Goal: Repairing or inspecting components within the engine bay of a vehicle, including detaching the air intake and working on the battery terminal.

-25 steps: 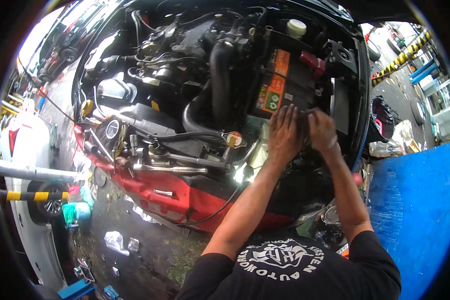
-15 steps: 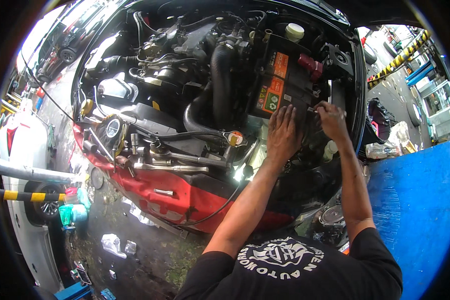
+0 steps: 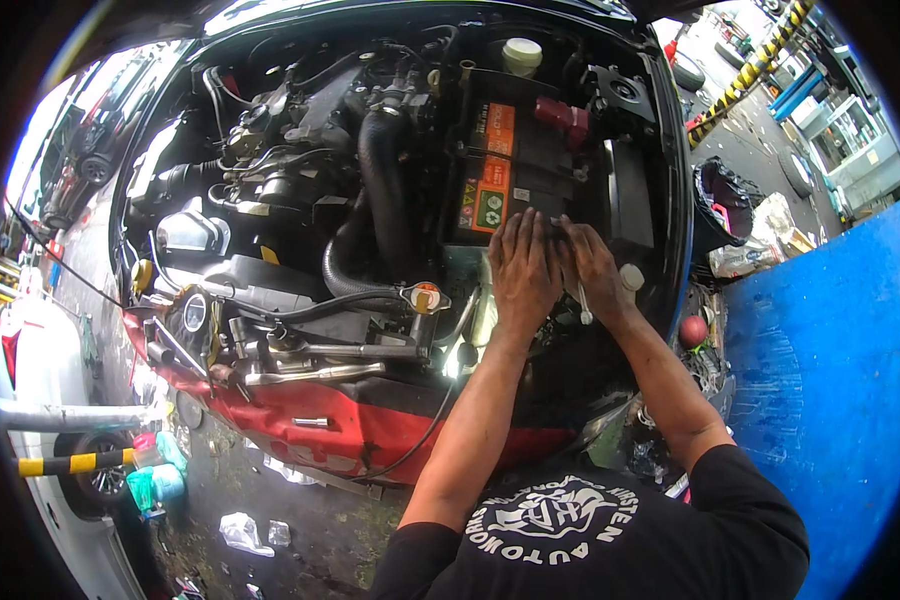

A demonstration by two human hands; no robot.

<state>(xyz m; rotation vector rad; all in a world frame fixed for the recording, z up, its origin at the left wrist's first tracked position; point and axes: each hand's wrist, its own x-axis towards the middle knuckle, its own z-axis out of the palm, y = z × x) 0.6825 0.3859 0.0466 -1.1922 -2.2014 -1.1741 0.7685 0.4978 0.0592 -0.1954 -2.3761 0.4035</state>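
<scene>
A black car battery (image 3: 555, 170) with an orange label stands in the engine bay, a red terminal cover (image 3: 562, 122) on its far right. My left hand (image 3: 523, 270) lies over the battery's near edge, fingers stretched out side by side. Touching it, my right hand (image 3: 592, 268) is closed with bent fingers near the battery's front right corner. The end of a slim silver wrench (image 3: 585, 308) sticks out below the right palm; the rest of it is hidden. What lies beneath my fingertips is covered.
A ratchet (image 3: 340, 350) and several sockets lie along the car's front, above a red cover (image 3: 370, 430) holding one loose socket (image 3: 311, 422). A thick black hose (image 3: 378, 170) runs left of the battery. A blue panel (image 3: 810, 400) stands at right.
My right hand has moved left and nearer, turning so that it now rests against my left hand. The left hand stays at the battery's front edge. The whole view has shifted.
</scene>
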